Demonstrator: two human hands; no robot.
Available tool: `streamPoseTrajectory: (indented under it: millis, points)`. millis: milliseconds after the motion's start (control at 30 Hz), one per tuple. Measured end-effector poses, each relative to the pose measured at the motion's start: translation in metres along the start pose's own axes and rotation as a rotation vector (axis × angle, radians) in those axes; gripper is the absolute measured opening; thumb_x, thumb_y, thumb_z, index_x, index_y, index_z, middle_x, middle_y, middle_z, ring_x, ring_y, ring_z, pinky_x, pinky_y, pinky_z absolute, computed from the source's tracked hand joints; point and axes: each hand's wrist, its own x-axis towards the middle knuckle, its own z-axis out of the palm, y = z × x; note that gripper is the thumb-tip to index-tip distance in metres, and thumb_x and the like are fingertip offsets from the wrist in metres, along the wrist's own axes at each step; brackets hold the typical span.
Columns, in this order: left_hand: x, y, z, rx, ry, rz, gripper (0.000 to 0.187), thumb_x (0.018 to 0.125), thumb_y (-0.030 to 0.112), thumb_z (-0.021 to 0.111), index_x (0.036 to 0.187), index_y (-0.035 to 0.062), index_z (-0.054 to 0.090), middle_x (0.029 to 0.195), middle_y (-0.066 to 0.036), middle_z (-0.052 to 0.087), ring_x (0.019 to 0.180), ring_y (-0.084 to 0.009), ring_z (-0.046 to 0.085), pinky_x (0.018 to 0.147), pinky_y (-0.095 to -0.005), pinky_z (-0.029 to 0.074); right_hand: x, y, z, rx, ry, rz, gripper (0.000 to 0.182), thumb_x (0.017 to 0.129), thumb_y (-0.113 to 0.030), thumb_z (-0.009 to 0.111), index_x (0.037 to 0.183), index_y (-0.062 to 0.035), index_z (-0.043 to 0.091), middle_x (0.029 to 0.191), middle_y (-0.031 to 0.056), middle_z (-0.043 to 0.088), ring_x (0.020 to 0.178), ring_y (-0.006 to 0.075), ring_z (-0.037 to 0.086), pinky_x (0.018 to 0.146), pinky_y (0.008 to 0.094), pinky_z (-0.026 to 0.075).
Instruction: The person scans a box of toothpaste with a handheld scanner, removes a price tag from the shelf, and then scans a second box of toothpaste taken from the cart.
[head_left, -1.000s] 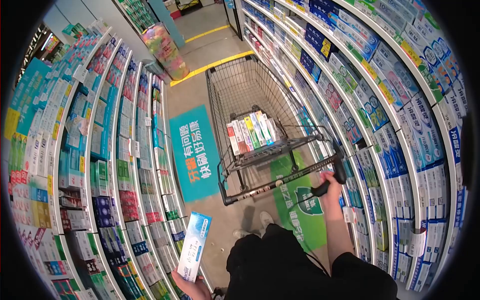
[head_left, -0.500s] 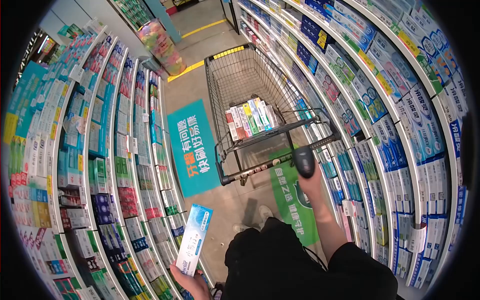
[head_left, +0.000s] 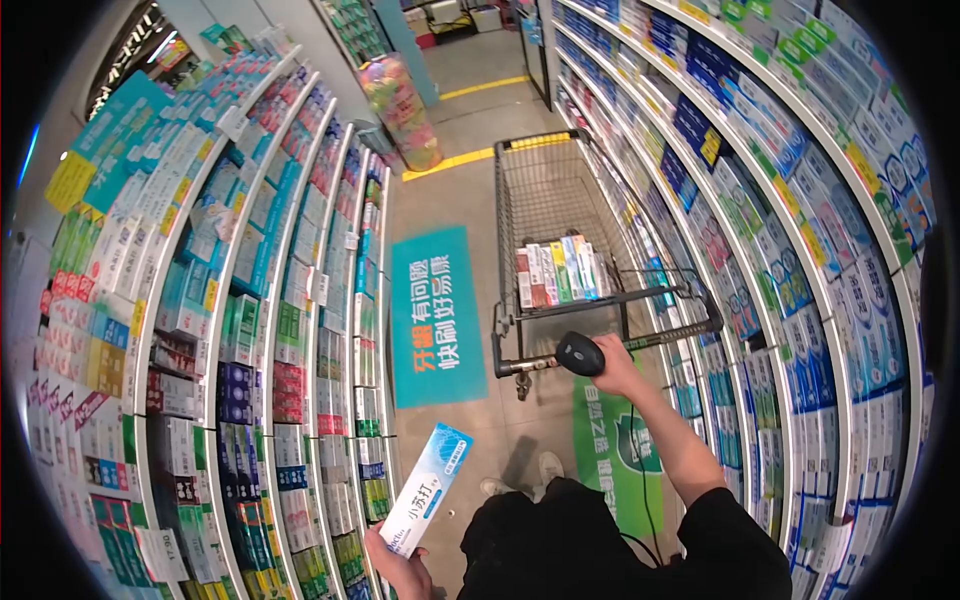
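Note:
A white and blue toothpaste box (head_left: 428,492) is gripped at its lower end by my left hand (head_left: 400,568), beside the left shelves. My right hand (head_left: 617,368) is closed round a black handheld scanner (head_left: 580,354), whose head points left, close to the cart's handle. A cable hangs below that hand. Ahead stands a shopping cart (head_left: 540,190) of dark wire mesh. Several upright toothpaste boxes (head_left: 562,270) stand in a row inside it.
Shelves full of boxed goods line the left (head_left: 240,330) and right (head_left: 780,250). A teal floor sign (head_left: 437,315) and a green one (head_left: 625,450) lie on the floor. A tall bin of colourful items (head_left: 402,112) stands at the far left aisle end.
The view has shifted, so the cart and shelves appear further right. The scanner in my right hand has turned from pointing up to pointing left. My left hand still holds the box.

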Motion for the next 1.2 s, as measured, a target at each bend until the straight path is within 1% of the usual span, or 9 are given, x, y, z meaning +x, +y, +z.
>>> streamPoseTrajectory:
  millis: [167,267,567,667,767,967,1067,1167,1200]
  points:
    - [0.003,0.001,-0.002,0.036,-0.005,-0.015,0.041,0.098,0.046,0.038,0.112,0.0084,0.044,0.094,-0.006,0.061,0.078,-0.0175,0.065,0.041,-0.0283,0.045,0.006,-0.001,0.000,0.033,0.030,0.023,0.043,0.060,-0.003,0.065,0.103,-0.0060,0.063,0.107,0.0130,0.060,0.104,0.0344,0.050,0.094,0.0394,0.042]
    - [0.010,-0.008,-0.005,-0.024,0.011,-0.027,0.040,0.098,0.046,0.038,0.111,0.0089,0.044,0.094,-0.006,0.060,0.079,-0.0178,0.065,0.041,-0.0285,0.045,0.008,0.000,-0.003,0.010,0.002,0.020,0.043,0.060,-0.003,0.066,0.102,-0.0057,0.063,0.106,0.0130,0.061,0.104,0.0343,0.050,0.093,0.0394,0.042]
    - [0.020,-0.013,0.006,-0.025,-0.020,-0.046,0.036,0.099,0.041,0.037,0.105,0.0075,0.047,0.090,-0.009,0.061,0.070,-0.0191,0.065,0.038,-0.0296,0.047,0.012,-0.016,-0.007,0.055,0.042,0.097,0.044,0.056,-0.002,0.065,0.100,-0.0041,0.064,0.106,0.0138,0.061,0.103,0.0355,0.050,0.093,0.0403,0.042]
    - [0.023,-0.007,0.015,-0.047,-0.055,-0.054,0.035,0.099,0.040,0.037,0.104,0.0068,0.047,0.088,-0.008,0.060,0.068,-0.0188,0.065,0.037,-0.0293,0.047,0.014,-0.004,0.003,-0.025,0.040,0.005,0.044,0.055,-0.002,0.065,0.099,-0.0038,0.064,0.106,0.0142,0.060,0.104,0.0356,0.050,0.093,0.0405,0.042]
    - [0.033,-0.005,0.024,-0.091,-0.090,-0.066,0.030,0.100,0.035,0.040,0.102,0.0058,0.046,0.085,-0.009,0.059,0.067,-0.0198,0.065,0.037,-0.0303,0.048,0.017,0.005,0.010,-0.062,0.025,-0.018,0.045,0.054,-0.002,0.066,0.099,-0.0036,0.063,0.106,0.0147,0.059,0.104,0.0355,0.050,0.094,0.0403,0.042]
    - [0.078,-0.005,0.048,-0.122,-0.158,-0.092,0.030,0.100,0.035,0.041,0.103,0.0047,0.046,0.086,-0.009,0.058,0.067,-0.0204,0.065,0.037,-0.0308,0.050,0.024,-0.004,0.008,-0.137,-0.053,-0.027,0.053,0.053,-0.006,0.070,0.106,-0.0040,0.062,0.108,0.0144,0.059,0.103,0.0348,0.052,0.093,0.0403,0.043]
    - [0.104,0.002,0.064,-0.135,-0.173,-0.085,0.031,0.100,0.034,0.037,0.102,0.0050,0.047,0.085,-0.008,0.058,0.065,-0.0171,0.063,0.036,-0.0284,0.049,0.039,-0.071,-0.007,-0.341,-0.081,0.056,0.054,0.053,-0.009,0.072,0.106,-0.0038,0.061,0.102,0.0132,0.061,0.099,0.0346,0.055,0.092,0.0401,0.044]
    - [0.133,0.007,0.075,-0.177,-0.178,-0.104,0.031,0.100,0.034,0.037,0.102,0.0048,0.047,0.084,-0.008,0.058,0.065,-0.0170,0.063,0.037,-0.0285,0.049,0.054,-0.087,0.008,-0.457,-0.130,0.119,0.046,0.054,-0.011,0.071,0.099,-0.0051,0.062,0.095,0.0124,0.063,0.095,0.0344,0.058,0.089,0.0412,0.045]
    - [0.143,0.008,0.078,-0.190,-0.174,-0.113,0.031,0.100,0.034,0.038,0.103,0.0047,0.048,0.084,-0.009,0.058,0.065,-0.0173,0.063,0.037,-0.0290,0.049,0.058,-0.083,0.016,-0.473,-0.092,0.000,0.044,0.054,-0.012,0.071,0.097,-0.0057,0.062,0.092,0.0125,0.063,0.094,0.0346,0.058,0.086,0.0422,0.045]
